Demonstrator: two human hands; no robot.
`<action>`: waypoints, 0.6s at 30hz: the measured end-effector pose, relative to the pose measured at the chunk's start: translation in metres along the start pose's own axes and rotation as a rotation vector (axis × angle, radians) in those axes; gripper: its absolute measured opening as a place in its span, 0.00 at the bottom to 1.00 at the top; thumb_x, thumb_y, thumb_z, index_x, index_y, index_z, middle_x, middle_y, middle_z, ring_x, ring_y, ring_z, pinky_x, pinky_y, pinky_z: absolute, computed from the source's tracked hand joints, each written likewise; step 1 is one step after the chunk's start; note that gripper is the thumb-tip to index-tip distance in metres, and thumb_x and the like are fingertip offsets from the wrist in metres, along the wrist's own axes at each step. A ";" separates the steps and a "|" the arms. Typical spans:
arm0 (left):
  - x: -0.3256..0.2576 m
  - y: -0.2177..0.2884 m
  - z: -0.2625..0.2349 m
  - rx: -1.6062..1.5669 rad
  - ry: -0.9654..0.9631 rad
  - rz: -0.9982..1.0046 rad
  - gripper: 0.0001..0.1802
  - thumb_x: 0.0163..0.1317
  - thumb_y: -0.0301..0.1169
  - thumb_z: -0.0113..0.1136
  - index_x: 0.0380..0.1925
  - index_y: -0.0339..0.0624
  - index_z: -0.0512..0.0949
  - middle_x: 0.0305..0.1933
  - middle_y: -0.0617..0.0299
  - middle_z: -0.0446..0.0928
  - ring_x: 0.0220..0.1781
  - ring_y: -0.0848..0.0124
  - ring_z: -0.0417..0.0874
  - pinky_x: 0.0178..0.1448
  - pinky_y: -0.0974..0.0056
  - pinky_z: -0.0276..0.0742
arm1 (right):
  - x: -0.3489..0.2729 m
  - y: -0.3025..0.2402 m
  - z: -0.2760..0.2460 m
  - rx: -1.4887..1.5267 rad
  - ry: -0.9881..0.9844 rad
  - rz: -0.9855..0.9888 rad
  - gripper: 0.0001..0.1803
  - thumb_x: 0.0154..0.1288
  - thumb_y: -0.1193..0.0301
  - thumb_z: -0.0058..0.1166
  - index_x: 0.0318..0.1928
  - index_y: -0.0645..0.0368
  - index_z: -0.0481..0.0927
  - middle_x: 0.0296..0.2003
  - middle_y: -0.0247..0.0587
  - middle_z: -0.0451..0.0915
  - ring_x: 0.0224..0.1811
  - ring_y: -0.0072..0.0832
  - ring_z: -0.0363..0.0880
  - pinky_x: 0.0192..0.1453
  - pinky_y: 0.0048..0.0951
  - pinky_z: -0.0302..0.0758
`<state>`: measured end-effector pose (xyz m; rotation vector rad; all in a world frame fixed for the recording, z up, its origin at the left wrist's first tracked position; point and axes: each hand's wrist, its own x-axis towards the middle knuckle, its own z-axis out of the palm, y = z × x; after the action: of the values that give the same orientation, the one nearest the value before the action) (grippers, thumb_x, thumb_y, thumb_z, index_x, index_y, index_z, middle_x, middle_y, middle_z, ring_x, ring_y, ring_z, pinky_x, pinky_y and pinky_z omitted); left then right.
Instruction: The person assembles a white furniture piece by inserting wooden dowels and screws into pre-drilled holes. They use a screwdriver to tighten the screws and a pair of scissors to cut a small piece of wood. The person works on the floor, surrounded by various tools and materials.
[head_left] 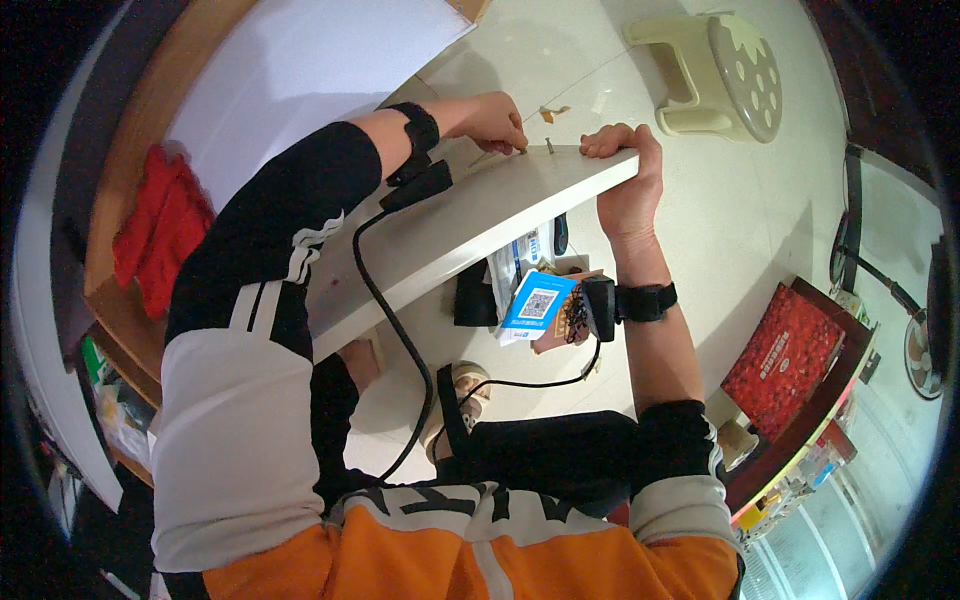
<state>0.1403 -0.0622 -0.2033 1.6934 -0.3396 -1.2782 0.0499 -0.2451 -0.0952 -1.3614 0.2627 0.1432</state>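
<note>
Head view, looking straight down: I see my two hands at the far end of a pale wooden board (pixel 480 225) that slants across the middle of the picture, raised above the tiled floor (pixel 740 210).

My left hand (pixel 497 120) sits on the top face of the board near its far edge, fingers pinched together on a small screw (pixel 523 148) that stands in the wood. A second screw (pixel 549 146) stands upright just beside it, to the right, with no finger on it. My right hand (pixel 625 175) is clamped on the board's end corner, fingers curled over the top edge and the palm against the end face. The two hands are near one another but not touching, with the free screw between them.

Each wrist wears a black band with a small black unit on it, and a black cable (pixel 395 330) runs from the left one down toward my body. My sleeves are black and white, with orange lower down.

Under the board, on the floor, lie a blue-and-white printed card (pixel 537 303) and some clear plastic packets (pixel 512 262), just beside my right forearm. A sandalled foot (pixel 470 385) shows below them.

Farther off, a cream plastic stool (pixel 725 75) with a spotted seat stands on the tiles at the top right. A red box (pixel 783 360) rests on a low dark shelf at the right. Red cloth (pixel 160 235) lies on a wooden ledge at the left, beside a large white panel (pixel 300 70).
</note>
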 end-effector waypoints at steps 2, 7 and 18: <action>-0.002 0.000 0.004 -0.074 -0.009 -0.099 0.10 0.56 0.34 0.65 0.27 0.37 0.82 0.24 0.64 0.78 0.23 0.78 0.74 0.26 0.72 0.69 | 0.001 0.000 0.001 0.029 -0.009 0.006 0.27 0.72 0.51 0.31 0.25 0.57 0.72 0.25 0.39 0.73 0.34 0.30 0.70 0.50 0.34 0.66; -0.002 -0.005 0.010 -0.237 -0.025 -0.131 0.10 0.56 0.34 0.66 0.25 0.39 0.81 0.23 0.67 0.76 0.22 0.79 0.70 0.24 0.71 0.65 | 0.001 -0.001 0.003 0.027 -0.013 -0.018 0.26 0.72 0.53 0.32 0.23 0.57 0.70 0.23 0.39 0.70 0.34 0.31 0.68 0.52 0.35 0.65; 0.008 -0.022 0.010 -0.372 -0.139 -0.230 0.08 0.58 0.32 0.63 0.20 0.48 0.77 0.19 0.74 0.68 0.21 0.82 0.64 0.24 0.72 0.60 | 0.003 0.004 -0.003 0.055 -0.047 -0.034 0.26 0.72 0.53 0.32 0.24 0.57 0.71 0.24 0.40 0.71 0.34 0.32 0.69 0.51 0.36 0.66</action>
<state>0.1282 -0.0614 -0.2256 1.3569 0.0172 -1.5255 0.0519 -0.2471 -0.1004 -1.3060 0.2026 0.1383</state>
